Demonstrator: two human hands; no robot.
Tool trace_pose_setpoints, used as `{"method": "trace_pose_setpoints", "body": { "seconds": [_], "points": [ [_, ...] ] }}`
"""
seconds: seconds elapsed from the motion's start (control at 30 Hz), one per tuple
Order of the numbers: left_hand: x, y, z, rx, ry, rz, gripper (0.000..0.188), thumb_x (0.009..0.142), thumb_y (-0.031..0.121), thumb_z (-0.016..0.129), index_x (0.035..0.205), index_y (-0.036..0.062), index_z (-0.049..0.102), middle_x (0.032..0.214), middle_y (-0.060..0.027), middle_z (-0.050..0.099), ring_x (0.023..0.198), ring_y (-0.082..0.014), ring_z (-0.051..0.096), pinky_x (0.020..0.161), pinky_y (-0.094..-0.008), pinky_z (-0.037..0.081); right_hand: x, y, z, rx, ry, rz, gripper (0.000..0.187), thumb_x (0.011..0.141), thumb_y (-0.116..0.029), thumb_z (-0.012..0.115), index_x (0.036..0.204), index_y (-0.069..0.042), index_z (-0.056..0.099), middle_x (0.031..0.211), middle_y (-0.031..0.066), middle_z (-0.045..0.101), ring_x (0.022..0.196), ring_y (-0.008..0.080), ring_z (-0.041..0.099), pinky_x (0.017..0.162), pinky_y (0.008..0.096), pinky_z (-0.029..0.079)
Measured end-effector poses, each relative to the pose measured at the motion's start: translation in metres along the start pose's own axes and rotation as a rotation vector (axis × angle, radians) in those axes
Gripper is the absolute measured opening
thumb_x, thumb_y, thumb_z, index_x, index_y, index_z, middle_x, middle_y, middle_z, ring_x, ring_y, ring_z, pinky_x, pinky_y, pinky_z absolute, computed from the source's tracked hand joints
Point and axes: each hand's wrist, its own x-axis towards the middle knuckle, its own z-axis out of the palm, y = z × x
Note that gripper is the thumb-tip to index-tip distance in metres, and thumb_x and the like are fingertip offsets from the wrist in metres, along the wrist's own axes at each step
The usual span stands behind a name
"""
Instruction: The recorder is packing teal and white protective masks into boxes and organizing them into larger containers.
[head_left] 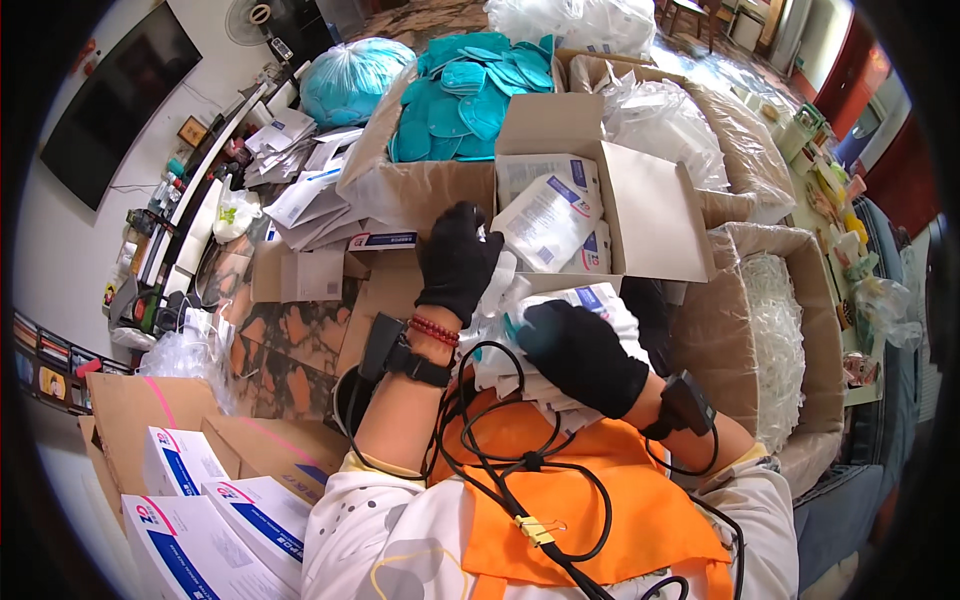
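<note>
My left hand (458, 262), in a black glove, has its fingers curled round the edge of a whitish plastic pouch (497, 288). My right hand (585, 358), gloved too, is closed at the pouch's lower end. A bit of a teal face mask (513, 326) shows at its fingertips; the rest is hidden. Under both hands a heap of white printed pouches (602, 302) lies against my orange apron (560, 500). Just beyond stands an open cardboard carton (655, 215) with flat white packets (548, 222) inside.
Farther back, a large box (440, 182) holds teal masks (470, 100). Clear bags (665, 125) fill a lined box behind the carton; another lined box (720, 330) is at right. Flattened white cartons (310, 200) and printed boxes (200, 545) are at left. Black cables (510, 480) hang over my apron.
</note>
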Motion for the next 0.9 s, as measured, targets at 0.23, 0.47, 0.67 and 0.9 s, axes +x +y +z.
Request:
{"method": "trace_pose_setpoints", "body": {
  "seconds": [0.23,0.47,0.67,0.9],
  "points": [
    [0.018,0.04,0.036,0.019,-0.442,0.111,0.064,0.071,0.04,0.082,0.12,0.0054,0.064,0.118,-0.0154,0.066,0.11,-0.033,0.063,0.095,-0.0428,0.05,0.009,-0.011,0.026,0.184,-0.182,0.073,0.019,0.079,-0.021,0.071,0.087,-0.005,0.067,0.088,0.0167,0.065,0.088,0.0351,0.064,0.078,0.0443,0.051],
    [0.02,0.028,0.082,0.079,-0.473,-0.03,0.051,0.076,0.027,0.071,0.12,0.0038,0.059,0.119,-0.0241,0.059,0.109,-0.0415,0.062,0.093,-0.0482,0.051,-0.002,-0.001,0.002,0.225,-0.208,0.061,0.03,0.081,-0.027,0.071,0.101,-0.004,0.069,0.095,0.0171,0.067,0.09,0.0359,0.064,0.08,0.0434,0.052],
    [0.016,0.013,0.08,0.091,-0.453,-0.066,0.035,0.078,0.008,0.059,0.113,0.0032,0.063,0.108,-0.0248,0.066,0.103,-0.0431,0.064,0.089,-0.0486,0.051,0.003,0.012,-0.064,0.486,0.004,0.1,0.031,0.086,-0.024,0.074,0.111,-0.007,0.067,0.113,0.0132,0.065,0.108,0.0319,0.063,0.094,0.0392,0.05],
    [0.015,0.038,0.018,-0.137,-0.019,0.308,0.017,0.086,0.019,0.07,0.1,0.0081,0.068,0.088,-0.0171,0.068,0.082,-0.0358,0.068,0.068,-0.0421,0.054,0.015,0.06,-0.092,-0.102,0.438,0.232,0.042,0.071,-0.009,0.08,0.112,-0.008,0.066,0.118,0.0129,0.065,0.112,0.0348,0.061,0.098,0.0422,0.049]
  ]
}}
